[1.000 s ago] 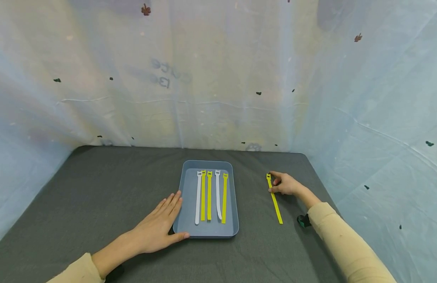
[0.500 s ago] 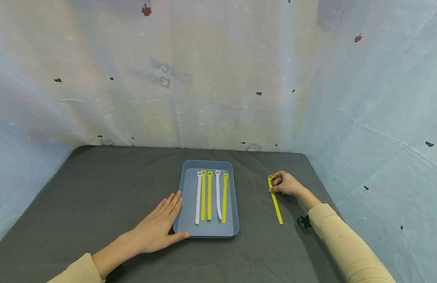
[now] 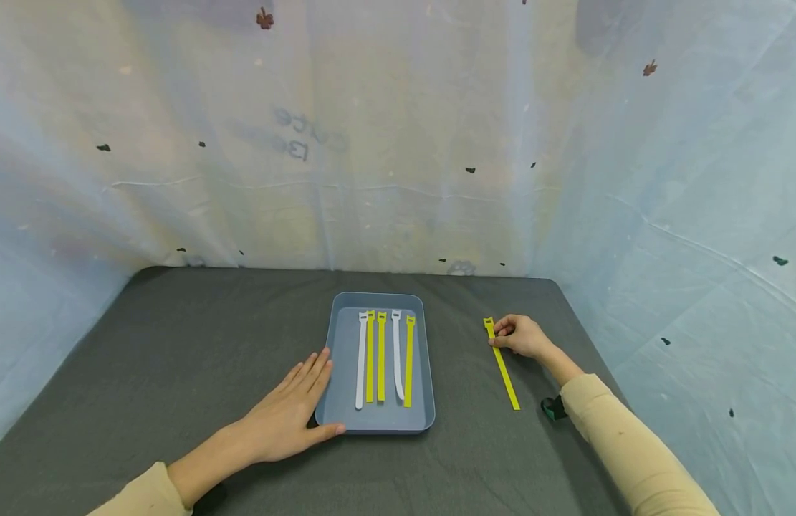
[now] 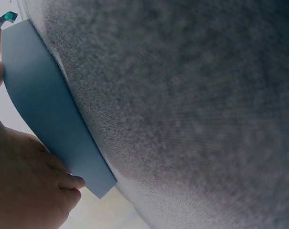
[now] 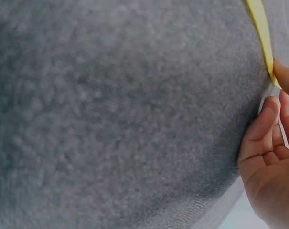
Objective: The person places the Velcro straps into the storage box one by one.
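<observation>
A blue-grey tray [image 3: 336,358] sits mid-table and holds several straps laid side by side, white [image 3: 361,362] and yellow [image 3: 408,362]. My left hand [image 3: 288,419] lies flat on the cloth with straight fingers against the tray's left wall and the thumb at its front corner. The left wrist view shows the same hand [image 4: 25,186] against the tray wall [image 4: 44,109]. To the right of the tray, a single yellow strap [image 3: 506,373] lies on the table. My right hand [image 3: 519,335] pinches its far, buckle end with curled fingers. In the right wrist view the fingertips [image 5: 283,76] meet the strap [image 5: 260,28].
The table [image 3: 178,337] is covered in dark grey cloth. Pale plastic sheeting [image 3: 398,143] walls it in at the back and on both sides. A small black and green item [image 3: 552,407] sits by my right sleeve. The right table edge runs close past my right arm.
Half a second ago the strap's far end was lifted and bent in my right hand; it now lies straighter, and its near end has slid slightly right. The left hand and tray are unmoved.
</observation>
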The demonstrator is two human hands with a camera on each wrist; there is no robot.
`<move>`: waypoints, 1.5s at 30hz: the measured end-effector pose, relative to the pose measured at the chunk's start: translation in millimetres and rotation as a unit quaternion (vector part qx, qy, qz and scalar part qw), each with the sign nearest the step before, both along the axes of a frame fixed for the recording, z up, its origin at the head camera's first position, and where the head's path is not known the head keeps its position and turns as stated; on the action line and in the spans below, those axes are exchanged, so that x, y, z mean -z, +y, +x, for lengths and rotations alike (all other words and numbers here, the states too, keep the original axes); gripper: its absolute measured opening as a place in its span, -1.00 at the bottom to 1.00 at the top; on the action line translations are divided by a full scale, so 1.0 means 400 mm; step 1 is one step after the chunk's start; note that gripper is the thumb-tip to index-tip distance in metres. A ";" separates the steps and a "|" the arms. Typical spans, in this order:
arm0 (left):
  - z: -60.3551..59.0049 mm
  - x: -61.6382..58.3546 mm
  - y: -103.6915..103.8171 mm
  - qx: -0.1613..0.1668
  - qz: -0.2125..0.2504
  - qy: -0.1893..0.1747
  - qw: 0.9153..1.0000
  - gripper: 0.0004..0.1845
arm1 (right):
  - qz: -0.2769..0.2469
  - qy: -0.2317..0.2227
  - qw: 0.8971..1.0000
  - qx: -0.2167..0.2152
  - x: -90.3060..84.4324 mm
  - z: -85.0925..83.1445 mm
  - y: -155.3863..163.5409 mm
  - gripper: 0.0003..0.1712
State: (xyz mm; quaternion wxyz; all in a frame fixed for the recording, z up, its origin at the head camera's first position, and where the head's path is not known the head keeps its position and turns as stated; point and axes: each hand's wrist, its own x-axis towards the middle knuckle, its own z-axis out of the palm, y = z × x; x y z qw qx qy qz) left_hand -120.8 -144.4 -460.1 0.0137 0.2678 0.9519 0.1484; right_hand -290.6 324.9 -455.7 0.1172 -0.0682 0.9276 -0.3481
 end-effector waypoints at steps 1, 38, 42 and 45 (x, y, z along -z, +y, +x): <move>0.000 0.000 0.000 0.000 0.000 -0.001 1.000 0.13 | 0.000 0.003 1.000 0.001 0.000 0.001 -0.001 -0.71; 0.001 -0.002 0.000 -0.005 -0.006 -0.020 1.000 0.14 | -0.130 0.004 0.990 0.052 -0.025 0.067 -0.031 -0.68; 0.003 -0.007 0.000 -0.002 -0.001 -0.021 1.000 0.13 | -0.140 0.002 0.989 0.056 -0.034 0.073 -0.041 -0.65; 0.004 -0.010 0.000 0.001 0.003 -0.021 1.000 0.13 | -0.146 0.002 0.988 0.055 -0.044 0.078 -0.051 -0.62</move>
